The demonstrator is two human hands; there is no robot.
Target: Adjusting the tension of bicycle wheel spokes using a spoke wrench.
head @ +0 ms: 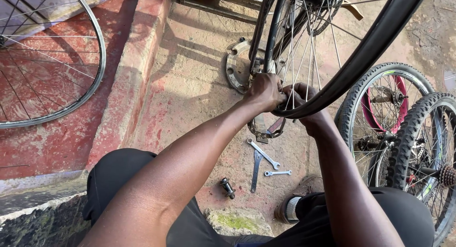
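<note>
Hands are meeting at the wheel's lower edge: our left hand [265, 91] is closing its grip on the black tyre [365, 52] and rim, our right hand [304, 99] is curling its grip around the tyre just beside it. Spanners [262, 156] are lying on the ground [190, 85] below, near a small hub part [227, 187]

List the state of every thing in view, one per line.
Left hand: gripping the wheel rim.
Right hand: closed on the black tyre, which is partly pulled off the rim.
Spanners: lying loose on the ground.
Bare rim: lying flat, no tyre.
Two knobbly wheels: standing upright, tyres on.
</note>
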